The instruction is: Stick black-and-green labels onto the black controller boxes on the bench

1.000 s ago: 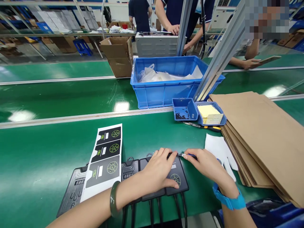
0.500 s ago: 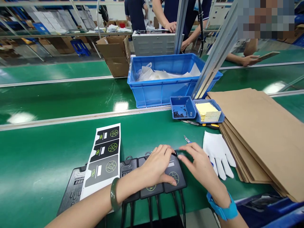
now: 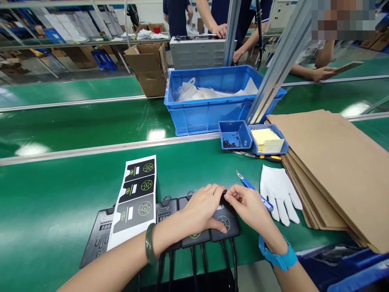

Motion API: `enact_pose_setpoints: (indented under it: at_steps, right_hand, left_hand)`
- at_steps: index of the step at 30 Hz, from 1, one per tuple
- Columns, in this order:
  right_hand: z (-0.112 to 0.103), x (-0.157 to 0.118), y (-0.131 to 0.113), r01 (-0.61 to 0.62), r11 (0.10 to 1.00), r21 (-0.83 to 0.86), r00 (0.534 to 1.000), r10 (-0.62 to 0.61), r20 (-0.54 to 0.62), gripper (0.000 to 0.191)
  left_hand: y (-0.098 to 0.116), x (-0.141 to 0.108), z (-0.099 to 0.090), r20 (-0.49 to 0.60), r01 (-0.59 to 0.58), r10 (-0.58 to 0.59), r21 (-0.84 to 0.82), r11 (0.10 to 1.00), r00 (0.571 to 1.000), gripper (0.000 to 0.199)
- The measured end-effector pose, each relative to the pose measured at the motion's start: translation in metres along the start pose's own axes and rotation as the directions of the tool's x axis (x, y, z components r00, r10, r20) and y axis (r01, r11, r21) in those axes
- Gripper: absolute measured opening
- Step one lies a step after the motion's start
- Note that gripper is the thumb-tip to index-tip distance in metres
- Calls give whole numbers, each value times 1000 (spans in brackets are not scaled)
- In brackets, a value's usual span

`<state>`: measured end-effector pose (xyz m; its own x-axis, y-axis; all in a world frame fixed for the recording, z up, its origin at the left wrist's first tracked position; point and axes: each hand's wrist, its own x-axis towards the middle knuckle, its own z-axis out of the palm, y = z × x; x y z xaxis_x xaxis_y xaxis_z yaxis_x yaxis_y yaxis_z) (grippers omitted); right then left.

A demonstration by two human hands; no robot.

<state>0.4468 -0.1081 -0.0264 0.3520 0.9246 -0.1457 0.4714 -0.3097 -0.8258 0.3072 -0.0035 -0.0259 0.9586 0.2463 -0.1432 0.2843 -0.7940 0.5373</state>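
A black controller box (image 3: 229, 229) with a green ring of buttons and a small display lies at the right end of a row. My left hand (image 3: 205, 209) rests across it, fingers stretched to its top edge and thumb apart on its face. My right hand (image 3: 246, 202) is pinched at the box's upper right corner; what is between thumb and forefinger is too small to make out. Beside the left hand are another black box (image 3: 167, 217) and a sheet of printed panel stickers (image 3: 133, 211), which partly covers a further black box (image 3: 97, 237).
A blue craft knife (image 3: 253, 188) and a white glove (image 3: 278, 194) lie right of my hand. Behind stand small blue trays (image 3: 234, 136) and a large blue bin (image 3: 209, 115). Cardboard sheets (image 3: 334, 162) are stacked at right. Black cables (image 3: 194, 263) hang toward me. Co-workers sit opposite.
My right hand has moved left to the box's corner and its fingers have closed into a pinch. Display digits now show where a white patch was. The craft knife is less covered.
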Motion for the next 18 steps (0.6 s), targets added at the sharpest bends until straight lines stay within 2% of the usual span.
enact_pose_setpoints:
  at_steps: [3, 6, 10, 15, 18]
  right_hand:
    - [1, -2, 4, 27, 996, 89, 1000, -27, 3, 16]
    - [2, -6, 5, 98, 990, 106, 994, -93, -54, 14]
    - [4, -12, 0, 217, 974, 68, 973, -210, -90, 15]
    - [4, -21, -7, 364, 930, 52, 927, -356, -120, 17]
    - [2, -24, -8, 414, 910, 34, 906, -409, -108, 19]
  left_hand:
    - [8, 0, -9, 30, 40, -40, 23, 999, 999, 75]
    - [17, 3, -14, 33, 103, -105, 56, 993, 994, 53]
    - [20, 11, -14, 33, 144, -148, 95, 985, 988, 45]
    - [18, 16, -14, 42, 107, -113, 130, 986, 993, 29]
    - [17, 15, -12, 30, 94, -97, 75, 993, 995, 22]
